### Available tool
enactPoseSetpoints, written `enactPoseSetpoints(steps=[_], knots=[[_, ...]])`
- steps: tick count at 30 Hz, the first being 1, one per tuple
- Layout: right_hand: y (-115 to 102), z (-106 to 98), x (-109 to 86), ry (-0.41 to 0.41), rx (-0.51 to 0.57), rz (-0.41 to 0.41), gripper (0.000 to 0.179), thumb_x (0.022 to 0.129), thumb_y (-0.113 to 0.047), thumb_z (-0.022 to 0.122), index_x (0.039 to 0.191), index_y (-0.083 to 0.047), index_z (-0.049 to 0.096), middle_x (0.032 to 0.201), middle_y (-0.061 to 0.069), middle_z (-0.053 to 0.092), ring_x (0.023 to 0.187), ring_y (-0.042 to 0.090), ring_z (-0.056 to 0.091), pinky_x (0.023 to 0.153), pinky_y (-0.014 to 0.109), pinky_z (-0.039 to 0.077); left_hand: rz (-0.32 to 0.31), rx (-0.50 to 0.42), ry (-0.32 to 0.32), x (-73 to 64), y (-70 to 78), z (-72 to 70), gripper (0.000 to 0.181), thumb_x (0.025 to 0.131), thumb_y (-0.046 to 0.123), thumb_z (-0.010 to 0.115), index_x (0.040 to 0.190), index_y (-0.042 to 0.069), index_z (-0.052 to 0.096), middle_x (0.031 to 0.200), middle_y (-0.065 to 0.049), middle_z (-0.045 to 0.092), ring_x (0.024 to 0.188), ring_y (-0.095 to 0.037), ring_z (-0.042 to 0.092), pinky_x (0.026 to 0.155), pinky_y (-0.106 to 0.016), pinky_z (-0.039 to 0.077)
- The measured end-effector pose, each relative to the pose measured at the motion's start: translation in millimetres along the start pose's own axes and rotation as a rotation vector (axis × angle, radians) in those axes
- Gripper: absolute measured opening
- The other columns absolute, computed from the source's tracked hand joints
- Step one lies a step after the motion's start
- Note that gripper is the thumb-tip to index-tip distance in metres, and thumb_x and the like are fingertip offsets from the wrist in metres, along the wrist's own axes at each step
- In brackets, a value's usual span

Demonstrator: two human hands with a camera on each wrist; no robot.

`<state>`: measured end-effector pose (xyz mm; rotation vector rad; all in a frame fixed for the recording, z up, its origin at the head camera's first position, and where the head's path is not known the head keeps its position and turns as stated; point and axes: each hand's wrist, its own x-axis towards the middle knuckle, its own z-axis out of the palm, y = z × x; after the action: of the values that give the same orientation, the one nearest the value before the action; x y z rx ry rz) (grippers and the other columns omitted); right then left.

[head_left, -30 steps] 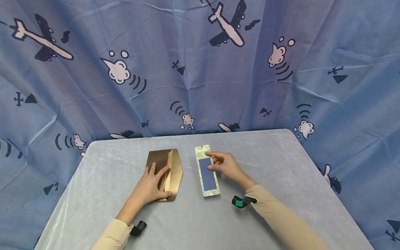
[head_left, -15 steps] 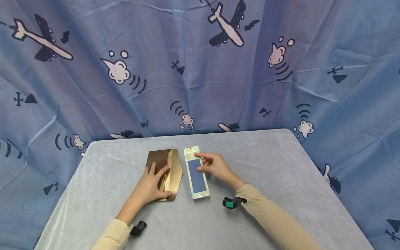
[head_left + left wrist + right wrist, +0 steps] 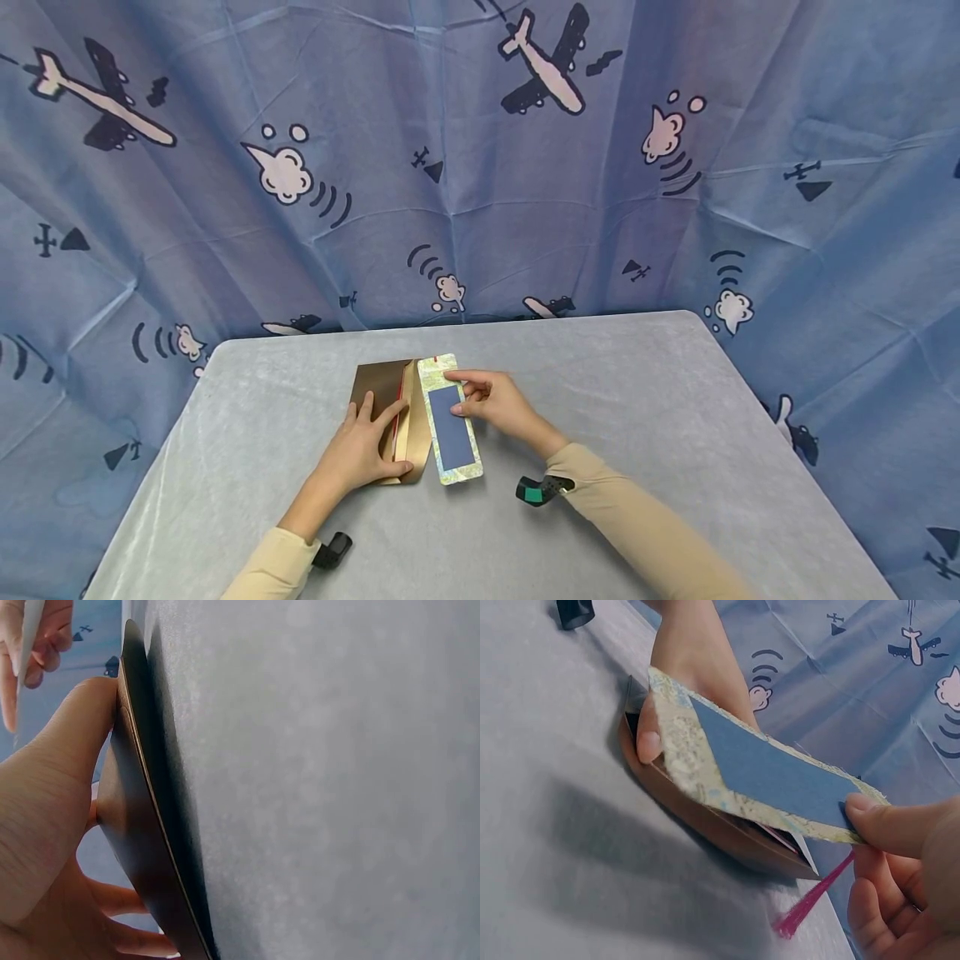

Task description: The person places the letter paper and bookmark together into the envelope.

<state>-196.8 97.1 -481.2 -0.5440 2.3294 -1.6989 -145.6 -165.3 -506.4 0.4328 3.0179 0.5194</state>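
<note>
The bookmark (image 3: 452,425) and the right hand (image 3: 495,404) have travelled leftward since a second ago: then the card lay over the tabletop (image 3: 600,358) with a gap between it and the envelope (image 3: 381,377), and now it overlaps the edge of the gold flap in the head view. The left hand (image 3: 360,450) and the envelope have kept their places. The right grip is a pinch on the bookmark's long edge, toward its far end, thumb on the dark blue panel and the other fingers beyond and beneath; whether the card touches the flap cannot be told. The left grip is relaxed and spread, fingers resting on the envelope's brown side, the index fingertip and thumb at its mouth, pressing rather than clasping. There is one bookmark, with a yellow-green border and one magenta tassel (image 3: 814,896) hanging from it, and one envelope lying on the tabletop, flap to the right, its mouth parted. One red strip (image 3: 402,386) shows within; lining or contents, it is unclear. Two black wrist devices are visible, one by each hand, and one airplane-print curtain (image 3: 480,167) hangs behind.
</note>
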Motion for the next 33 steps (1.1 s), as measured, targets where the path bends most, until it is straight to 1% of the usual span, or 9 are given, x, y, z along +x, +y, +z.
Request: enactPoseSetpoints(steps=[7,13,17,22,29,33], knots=[[-1.2,7.5,6.0,-0.013,0.010,0.000,0.052,0.082,-0.006,0.078,0.132,-0.013,0.065,0.091,0.007,0.060,0.073,0.008,0.053,0.065,0.018,0.046,0.001,0.001,0.007,-0.8,-0.4,0.2,0.099,0.068,0.059,0.083,0.151,0.026,0.042,0.152,-0.041,0.028,0.132,-0.068,0.034,0.096,-0.069,0.045],[6.9,13.0,14.5,-0.033,0.025,0.002,0.053,0.083,-0.005,0.077,0.134,-0.010,0.063,0.095,0.015,0.060,0.074,0.010,0.050,0.065,0.016,0.044,0.000,0.002,0.000,-0.4,-1.3,0.3,0.098,0.068,0.059,0.083,0.151,0.026,0.042,0.152,-0.041,0.028,0.132,-0.068,0.034,0.097,-0.069,0.044],[15.2,15.9,22.2,-0.055,0.044,0.004,0.054,0.084,-0.002,0.075,0.136,-0.004,0.059,0.094,0.017,0.057,0.072,0.009,0.047,0.063,0.016,0.042,-0.006,-0.002,-0.007,0.0,-1.8,0.9,0.099,0.068,0.060,0.083,0.151,0.027,0.041,0.153,-0.040,0.027,0.133,-0.068,0.033,0.097,-0.069,0.044],[23.7,20.0,31.8,-0.073,0.071,0.017,0.056,0.082,0.003,0.075,0.136,0.001,0.058,0.089,0.014,0.055,0.067,0.007,0.045,0.061,0.016,0.042,-0.002,-0.002,-0.004,0.2,-1.3,1.4,0.100,0.067,0.061,0.082,0.152,0.028,0.040,0.153,-0.040,0.027,0.132,-0.068,0.033,0.098,-0.069,0.044],[28.6,27.4,38.8,-0.035,0.049,0.042,0.053,0.081,-0.001,0.078,0.132,-0.005,0.063,0.082,0.003,0.053,0.062,0.005,0.042,0.057,0.016,0.041,0.001,0.001,0.007,-0.3,-0.8,1.2,0.100,0.067,0.061,0.083,0.151,0.028,0.041,0.153,-0.041,0.028,0.132,-0.068,0.035,0.097,-0.069,0.044],[31.0,29.6,41.0,-0.018,0.024,0.039,0.053,0.079,-0.002,0.080,0.129,-0.005,0.065,0.079,0.002,0.054,0.061,0.006,0.044,0.056,0.017,0.040,0.002,0.008,0.011,0.0,-1.6,1.9,0.100,0.067,0.060,0.084,0.151,0.027,0.041,0.152,-0.040,0.029,0.132,-0.067,0.035,0.097,-0.069,0.045]])
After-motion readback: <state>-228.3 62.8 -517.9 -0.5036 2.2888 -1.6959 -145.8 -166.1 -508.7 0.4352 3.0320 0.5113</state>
